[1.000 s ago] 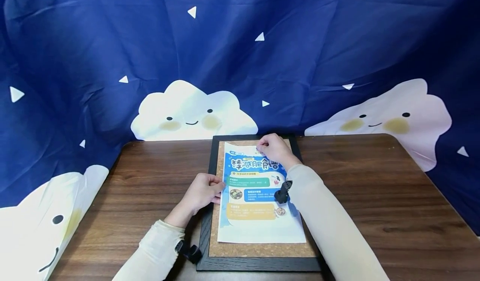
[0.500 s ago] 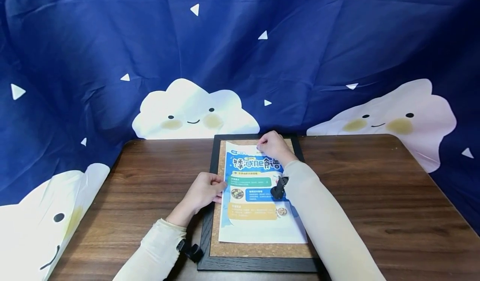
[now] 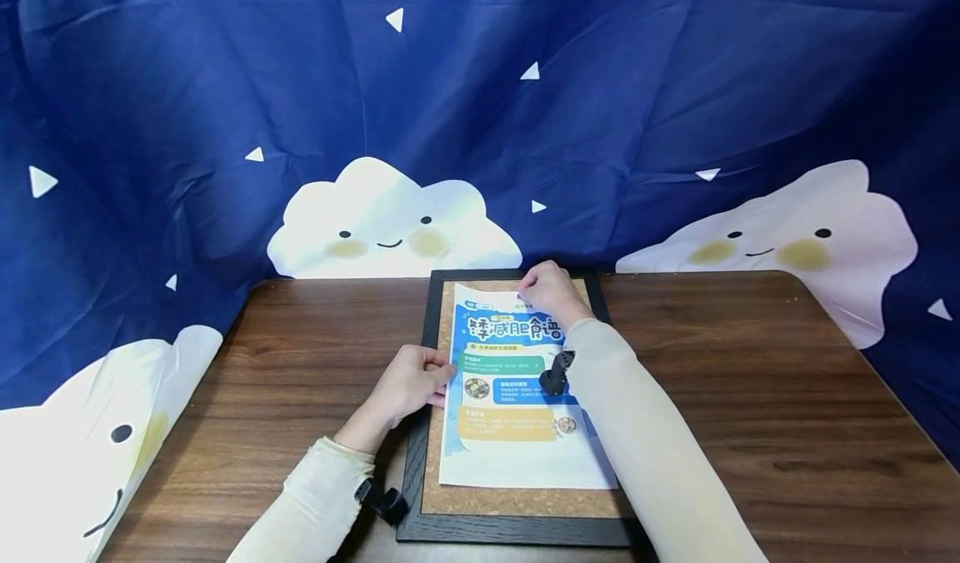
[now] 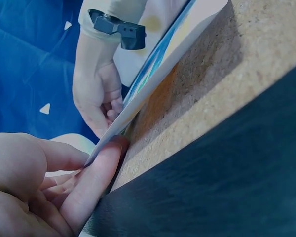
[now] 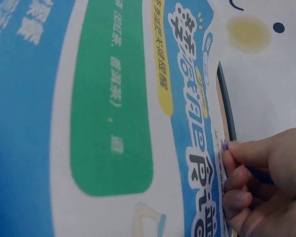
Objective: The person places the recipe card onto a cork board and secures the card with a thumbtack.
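A printed poster (image 3: 517,463) in blue, green and yellow lies over a cork board (image 3: 525,501) with a black frame (image 3: 517,531). My left hand (image 3: 408,384) pinches the poster's left edge between thumb and fingers. In the left wrist view, that edge of the poster (image 4: 138,106) stands lifted off the cork. My right hand (image 3: 555,292) is at the poster's top edge. Between its thumb and index finger it pinches a small purple push pin (image 5: 225,144) against the paper. The pin's point is hidden.
The board lies on a brown wooden table (image 3: 720,379). A blue curtain (image 3: 480,87) with white clouds and triangles hangs behind and to the left of it. Black wrist cameras sit on both sleeves; the right one (image 3: 557,373) overhangs the poster.
The whole head view has shifted slightly. Both hands keep their places on the poster; the right forearm has tilted slightly leftward over it.
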{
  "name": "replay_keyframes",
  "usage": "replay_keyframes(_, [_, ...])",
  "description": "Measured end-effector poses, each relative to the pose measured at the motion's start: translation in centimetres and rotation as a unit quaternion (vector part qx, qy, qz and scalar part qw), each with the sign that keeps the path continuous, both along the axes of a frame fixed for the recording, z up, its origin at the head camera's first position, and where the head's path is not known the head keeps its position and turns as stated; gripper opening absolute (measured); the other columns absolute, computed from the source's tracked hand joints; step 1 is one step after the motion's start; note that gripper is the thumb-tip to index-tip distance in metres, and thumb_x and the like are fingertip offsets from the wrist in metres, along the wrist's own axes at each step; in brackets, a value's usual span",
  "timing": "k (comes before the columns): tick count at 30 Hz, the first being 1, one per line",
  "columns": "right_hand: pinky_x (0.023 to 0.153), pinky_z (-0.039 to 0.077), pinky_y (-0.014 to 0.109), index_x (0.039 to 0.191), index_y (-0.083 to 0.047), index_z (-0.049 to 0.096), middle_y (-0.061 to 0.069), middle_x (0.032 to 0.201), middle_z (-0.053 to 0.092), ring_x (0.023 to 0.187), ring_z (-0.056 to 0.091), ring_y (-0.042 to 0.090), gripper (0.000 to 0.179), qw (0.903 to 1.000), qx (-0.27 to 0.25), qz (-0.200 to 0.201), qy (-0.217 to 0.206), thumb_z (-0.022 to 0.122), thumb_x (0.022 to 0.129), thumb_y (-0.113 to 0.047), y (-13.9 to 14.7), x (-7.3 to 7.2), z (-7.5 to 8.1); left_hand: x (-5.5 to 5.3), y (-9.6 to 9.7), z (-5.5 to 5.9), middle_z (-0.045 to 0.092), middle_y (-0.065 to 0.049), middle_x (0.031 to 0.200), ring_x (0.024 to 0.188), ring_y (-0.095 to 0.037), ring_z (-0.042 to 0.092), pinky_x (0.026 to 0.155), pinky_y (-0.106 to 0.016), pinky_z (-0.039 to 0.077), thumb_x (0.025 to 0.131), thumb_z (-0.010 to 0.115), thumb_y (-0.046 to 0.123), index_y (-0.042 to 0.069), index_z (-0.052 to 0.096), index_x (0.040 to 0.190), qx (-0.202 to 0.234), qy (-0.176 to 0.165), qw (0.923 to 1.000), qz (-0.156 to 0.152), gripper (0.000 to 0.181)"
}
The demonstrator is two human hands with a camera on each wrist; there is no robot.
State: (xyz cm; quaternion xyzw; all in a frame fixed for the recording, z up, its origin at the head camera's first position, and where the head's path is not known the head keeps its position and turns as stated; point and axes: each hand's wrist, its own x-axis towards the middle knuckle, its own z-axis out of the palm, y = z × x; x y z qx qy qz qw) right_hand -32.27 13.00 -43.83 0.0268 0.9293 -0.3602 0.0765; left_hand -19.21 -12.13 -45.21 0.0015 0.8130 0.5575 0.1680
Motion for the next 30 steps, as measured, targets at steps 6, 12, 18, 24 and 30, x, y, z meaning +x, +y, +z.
replay_keyframes(6, [0.109, 0.051, 0.049, 0.107, -0.007, 0.079, 0.015, 0.116, 0.070, 0.112, 0.060, 0.033, 0.012, 0.9997, 0.016, -0.013, -0.012, 0.068, 0.103, -0.012, -0.2, -0.1, 0.3, -0.1, 0.1, 0.1, 0.080, -0.016, 0.090, 0.074, -0.018, 0.079, 0.068, -0.032, 0.068, 0.105, 0.063, 0.002, -0.011, 0.072, 0.115, 0.004, -0.002, 1.0000, -0.003, 0.018])
replay_keyframes(12, [0.108, 0.051, 0.049, 0.110, -0.005, 0.077, 0.016, 0.118, 0.070, 0.112, 0.060, 0.033, 0.015, 0.9999, 0.014, -0.004, 0.002, 0.066, 0.105, -0.014, 0.2, 0.4, 0.2, -0.2, -0.1, 0.1, 0.080, -0.017, 0.090, 0.075, -0.020, 0.079, 0.069, -0.033, 0.068, 0.105, 0.063, 0.002, -0.012, 0.072, 0.116, 0.012, -0.002, 0.9999, -0.008, 0.020])
replay_keyframes(18, [0.096, 0.052, 0.042, 0.117, -0.004, 0.075, 0.014, 0.109, 0.074, 0.099, 0.065, 0.029, 0.023, 0.9992, -0.013, 0.022, 0.029, 0.061, 0.107, -0.019, 1.9, 1.5, 0.2, -0.1, -0.8, 0.1, 0.080, -0.023, 0.093, 0.077, -0.024, 0.081, 0.072, -0.036, 0.068, 0.106, 0.062, 0.001, -0.015, 0.069, 0.120, 0.034, 0.008, 0.9993, -0.011, 0.023])
replay_keyframes(24, [0.085, 0.056, 0.035, 0.120, 0.000, 0.074, 0.015, 0.100, 0.077, 0.088, 0.070, 0.024, 0.028, 0.9958, -0.043, 0.044, 0.068, 0.058, 0.110, -0.020, 3.7, 3.1, 0.3, 0.2, -1.8, 0.5, 0.079, -0.023, 0.093, 0.078, -0.022, 0.080, 0.074, -0.034, 0.068, 0.106, 0.061, -0.001, -0.016, 0.069, 0.120, 0.038, 0.027, 0.9989, 0.004, 0.022])
replay_keyframes(30, [0.088, 0.060, 0.038, 0.127, 0.002, 0.073, 0.020, 0.111, 0.080, 0.100, 0.076, 0.029, 0.032, 0.9896, -0.080, 0.055, 0.106, 0.057, 0.112, -0.021, 6.1, 5.8, 1.0, 0.5, -2.8, 1.0, 0.078, -0.018, 0.091, 0.078, -0.022, 0.080, 0.073, -0.033, 0.068, 0.107, 0.062, 0.004, -0.012, 0.071, 0.117, -0.009, 0.075, 0.9971, 0.004, 0.020])
